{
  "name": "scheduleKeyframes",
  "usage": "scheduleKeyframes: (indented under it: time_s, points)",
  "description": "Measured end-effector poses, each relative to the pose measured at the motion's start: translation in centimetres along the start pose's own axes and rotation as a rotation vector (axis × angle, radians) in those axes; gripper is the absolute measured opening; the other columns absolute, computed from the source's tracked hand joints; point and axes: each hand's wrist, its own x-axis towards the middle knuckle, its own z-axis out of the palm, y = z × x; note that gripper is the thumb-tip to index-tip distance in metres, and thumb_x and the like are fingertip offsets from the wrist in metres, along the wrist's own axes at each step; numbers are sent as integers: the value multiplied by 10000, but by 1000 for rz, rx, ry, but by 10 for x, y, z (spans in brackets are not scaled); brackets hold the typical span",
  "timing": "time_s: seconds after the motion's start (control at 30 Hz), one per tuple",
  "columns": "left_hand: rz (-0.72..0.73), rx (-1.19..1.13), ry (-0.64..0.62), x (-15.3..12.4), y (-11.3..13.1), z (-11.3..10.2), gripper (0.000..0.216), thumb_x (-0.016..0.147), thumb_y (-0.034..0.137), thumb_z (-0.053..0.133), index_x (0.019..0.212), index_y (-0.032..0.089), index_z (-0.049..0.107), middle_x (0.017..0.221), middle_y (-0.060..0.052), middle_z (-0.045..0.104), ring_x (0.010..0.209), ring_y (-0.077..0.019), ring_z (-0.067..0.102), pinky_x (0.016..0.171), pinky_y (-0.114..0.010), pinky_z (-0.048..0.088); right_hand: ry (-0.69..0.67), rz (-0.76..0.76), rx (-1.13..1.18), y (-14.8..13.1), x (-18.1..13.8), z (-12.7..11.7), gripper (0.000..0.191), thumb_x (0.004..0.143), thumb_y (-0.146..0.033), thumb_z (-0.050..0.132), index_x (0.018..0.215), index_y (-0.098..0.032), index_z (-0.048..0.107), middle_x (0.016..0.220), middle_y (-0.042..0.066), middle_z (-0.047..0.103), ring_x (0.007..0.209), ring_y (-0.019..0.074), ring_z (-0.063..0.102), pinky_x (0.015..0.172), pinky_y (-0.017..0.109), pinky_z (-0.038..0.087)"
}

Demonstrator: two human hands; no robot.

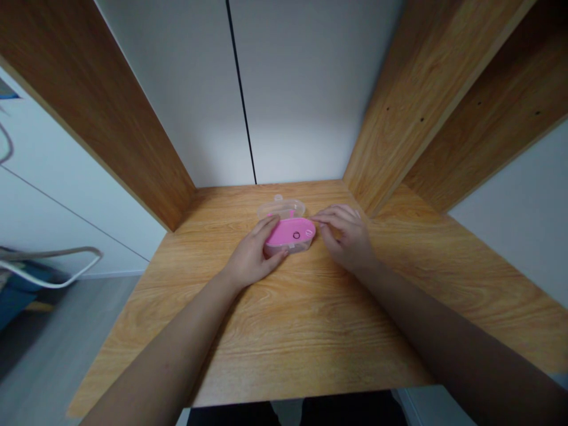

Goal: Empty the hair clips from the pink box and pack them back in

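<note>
A small oval case (290, 247) of clear plastic lies on the wooden desktop, its transparent lid (288, 207) swung open to the back. Inside sits a bright pink oval insert (284, 232). On the insert's top are a small black ring (296, 235) and a pale oval shape (309, 233). My left hand (256, 253) is closed around the case's left end, thumb in front and fingers over the top. Beside the right end, my right hand (344, 236) has thumb and forefinger drawn together; whatever lies between them is too small to make out.
Wooden side panels (102, 106) (426, 100) flank the desktop (284, 331), with a white panel (293, 100) at the back. A pale pinkish edge (350, 209) shows behind my right hand. On the left, a white curved tube (57, 284) hangs over the grey floor.
</note>
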Motion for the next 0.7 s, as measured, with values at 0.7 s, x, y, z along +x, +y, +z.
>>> scheduleKeyframes:
  time_s: [0.7]
  points:
    - [12,4,0,0,0,-1,730,893,413,673,1526,184,392,1556,-176,451,1448,-336,438,1208,-552,376,-496,184,-283,58,-7,-9,93,802,-283,659,780,-240,738,1004,83,683,1048,294,547,903,476,389]
